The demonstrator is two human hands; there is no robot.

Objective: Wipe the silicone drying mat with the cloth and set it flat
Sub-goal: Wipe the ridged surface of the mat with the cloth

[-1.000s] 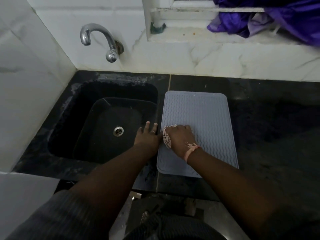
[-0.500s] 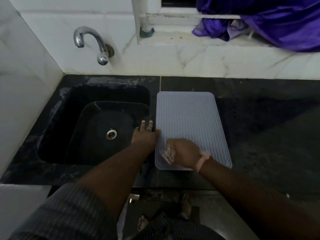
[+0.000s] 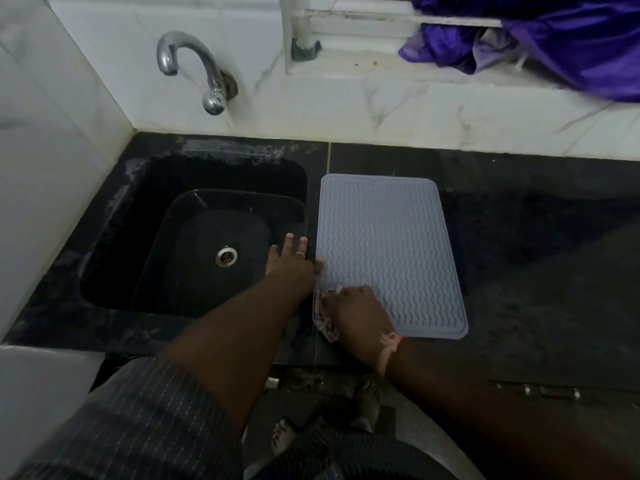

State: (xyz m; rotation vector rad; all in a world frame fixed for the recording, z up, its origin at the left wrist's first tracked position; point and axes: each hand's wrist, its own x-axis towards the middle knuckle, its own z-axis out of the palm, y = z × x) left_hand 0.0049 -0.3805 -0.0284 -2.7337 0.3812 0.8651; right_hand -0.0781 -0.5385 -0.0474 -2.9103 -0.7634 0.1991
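A grey silicone drying mat (image 3: 388,244) with wavy ridges lies flat on the black counter, just right of the sink. My right hand (image 3: 356,317) grips a bunched checked cloth (image 3: 327,329) and presses it on the mat's near left corner. My left hand (image 3: 292,265) rests flat on the counter strip between sink and mat, fingers straight, its thumb touching the mat's left edge.
A black sink (image 3: 207,244) with a metal drain (image 3: 227,256) is on the left, with a chrome tap (image 3: 194,69) on the tiled wall above. Purple fabric (image 3: 554,46) hangs over the window ledge at the back right. The dark counter (image 3: 540,258) stretches right of the mat.
My right hand has dragged the cloth from the mat's middle left toward its near left corner. The left hand has stayed by the mat's left edge.
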